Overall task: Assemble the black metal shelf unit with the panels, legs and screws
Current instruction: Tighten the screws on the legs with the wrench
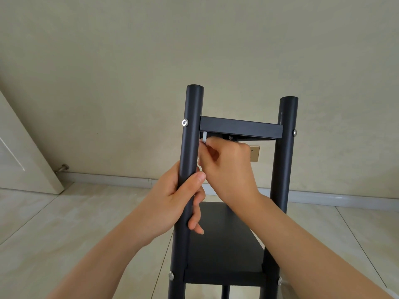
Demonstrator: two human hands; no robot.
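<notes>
Two panels (224, 240) already sat screwed between the legs (191, 147) of the unit standing on the floor (64, 223), and, by my reckoning, only tightening remained: the left hand (172, 203) gripped the near-left leg while the right hand (226, 167) pinched a hex key (204, 138) under the upper panel.

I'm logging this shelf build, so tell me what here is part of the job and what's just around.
Part of the job:
- left hand gripping the left leg
- right hand pinching a hex key
- upper panel
- lower panel
- right leg
- screw

Just around:
- door
- doorstop
- wall socket
- baseboard
</notes>
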